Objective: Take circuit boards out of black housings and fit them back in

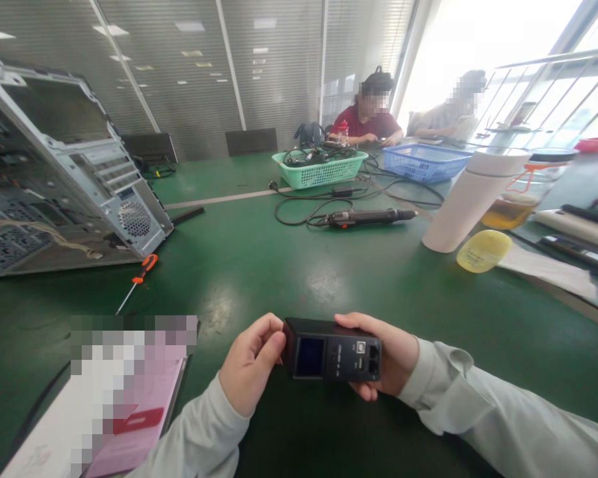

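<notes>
Above the near edge of the green table, both my hands hold a small black electronic device point(336, 355). It has a dark screen at its left and several sockets at its right end; its exact kind I cannot tell. My left hand point(254, 358) pinches the left end between thumb and fingers. Wrapped round the right end is my right hand point(389, 352), thumb along the top and fingers underneath. A screwdriver point(144, 269) with an orange and black handle lies to the left, beside an opened computer case point(124, 192).
A black electric screwdriver point(369, 218) with its cable lies ahead. Behind it stand a green basket point(323, 176) of cables and a blue basket point(426, 162). A pale tumbler point(473, 199) and a yellow container point(483, 251) are at right. Papers point(144, 398) lie near left. Two people sit across.
</notes>
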{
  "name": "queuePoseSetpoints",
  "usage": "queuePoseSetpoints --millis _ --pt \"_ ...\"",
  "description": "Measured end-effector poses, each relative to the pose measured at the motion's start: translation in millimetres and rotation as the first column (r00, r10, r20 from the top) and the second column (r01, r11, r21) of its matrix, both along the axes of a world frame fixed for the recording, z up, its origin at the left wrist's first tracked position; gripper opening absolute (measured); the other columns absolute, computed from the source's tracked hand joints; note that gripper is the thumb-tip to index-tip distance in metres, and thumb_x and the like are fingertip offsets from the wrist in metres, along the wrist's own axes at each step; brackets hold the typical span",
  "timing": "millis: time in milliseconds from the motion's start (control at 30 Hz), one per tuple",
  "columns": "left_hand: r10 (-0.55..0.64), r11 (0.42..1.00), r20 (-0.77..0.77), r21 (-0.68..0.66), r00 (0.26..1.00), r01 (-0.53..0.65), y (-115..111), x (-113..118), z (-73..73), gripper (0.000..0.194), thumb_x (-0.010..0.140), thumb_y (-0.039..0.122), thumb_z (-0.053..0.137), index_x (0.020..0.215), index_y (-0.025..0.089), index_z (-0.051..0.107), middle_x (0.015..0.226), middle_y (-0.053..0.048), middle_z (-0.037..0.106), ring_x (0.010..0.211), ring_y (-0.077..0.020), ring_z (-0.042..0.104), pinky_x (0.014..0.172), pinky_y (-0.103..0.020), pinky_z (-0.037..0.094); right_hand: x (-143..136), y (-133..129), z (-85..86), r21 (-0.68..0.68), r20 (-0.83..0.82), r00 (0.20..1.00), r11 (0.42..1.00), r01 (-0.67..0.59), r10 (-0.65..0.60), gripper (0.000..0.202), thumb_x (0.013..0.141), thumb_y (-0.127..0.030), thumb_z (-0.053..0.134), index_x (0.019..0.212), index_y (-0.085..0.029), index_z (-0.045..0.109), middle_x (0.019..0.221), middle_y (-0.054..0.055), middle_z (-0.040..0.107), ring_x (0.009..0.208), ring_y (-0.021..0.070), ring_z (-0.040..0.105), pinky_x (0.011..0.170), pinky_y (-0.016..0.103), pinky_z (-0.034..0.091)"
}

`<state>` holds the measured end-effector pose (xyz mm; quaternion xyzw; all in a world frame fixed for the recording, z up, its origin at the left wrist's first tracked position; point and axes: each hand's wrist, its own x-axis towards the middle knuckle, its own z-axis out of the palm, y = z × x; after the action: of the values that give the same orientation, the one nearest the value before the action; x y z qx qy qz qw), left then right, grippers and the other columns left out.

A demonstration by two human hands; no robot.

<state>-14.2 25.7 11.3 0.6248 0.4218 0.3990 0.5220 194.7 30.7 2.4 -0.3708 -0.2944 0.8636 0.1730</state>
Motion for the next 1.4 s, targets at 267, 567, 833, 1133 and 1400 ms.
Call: queuePoseSetpoints --millis 267,567,833,1133,1400 --pt "0.05 0.999 -0.06 0.009 0.997 -0.05 2 -2 -10.3 0.05 0.082 0.065 0.045 0.064 0.02 0.053 0.059 0.003 0.051 0.056 -0.0146 0.053 0.055 -0.026 0.044 -4 1 -9.4 -0.154 -0.161 0.986 0.986 -0.064 0.039 0.085 0.095 -0.053 -0.001 0.053 -0.008 0.059 0.044 0.005 0.049 0.033 0.0106 0.054 0.029 0.014 0.038" --pt "0.109 0.994 -0.058 -0.018 0.992 -0.11 5 -1 -12.3 0.041 0.084 0.051 0.047 0.058 0.02 0.052 0.053 0.002 0.052 0.052 -0.0148 0.053 0.053 -0.027 0.042 -1 1 -18.4 -0.094 -0.173 0.983 0.992 -0.084 0.067 0.076 0.095 -0.055 0.008 0.063 -0.008 0.059 0.052 0.005 0.052 0.039 0.0107 0.056 0.033 0.015 0.04" --pt "0.118 0.992 -0.062 -0.037 0.991 -0.12 5 -1 -14.6 0.044 0.084 0.053 0.046 0.058 0.019 0.055 0.053 0.001 0.055 0.054 -0.0156 0.053 0.053 -0.027 0.043 -2 0 -15.2 -0.07 -0.146 0.986 0.994 -0.086 0.075 0.076 0.095 -0.055 0.006 0.065 -0.009 0.058 0.053 0.004 0.051 0.04 0.0099 0.055 0.037 0.015 0.041" --pt "0.179 0.983 -0.051 0.051 0.983 -0.176 6 0 -9.2 0.035 0.085 0.046 0.046 0.063 0.021 0.059 0.059 0.001 0.057 0.061 -0.0183 0.055 0.06 -0.029 0.045 -4 -3 -6.0 -0.05 -0.101 0.994 0.997 -0.051 0.046 0.058 0.095 -0.057 0.025 0.079 -0.011 0.056 0.06 0.004 0.06 0.047 0.0108 0.061 0.041 0.015 0.046" --pt "0.308 0.95 -0.003 0.053 0.951 -0.307 7 -3 -19.9 0.031 0.085 0.046 0.051 0.089 0.02 0.068 0.093 -0.004 0.071 0.095 -0.023 0.061 0.085 -0.029 0.044 -6 -7 -5.0 0.267 -0.048 0.995 0.958 0.1 -0.091 0.067 0.06 -0.064 0.077 0.088 -0.02 0.034 0.074 0.0 0.063 0.062 0.0185 0.067 0.043 0.018 0.048"
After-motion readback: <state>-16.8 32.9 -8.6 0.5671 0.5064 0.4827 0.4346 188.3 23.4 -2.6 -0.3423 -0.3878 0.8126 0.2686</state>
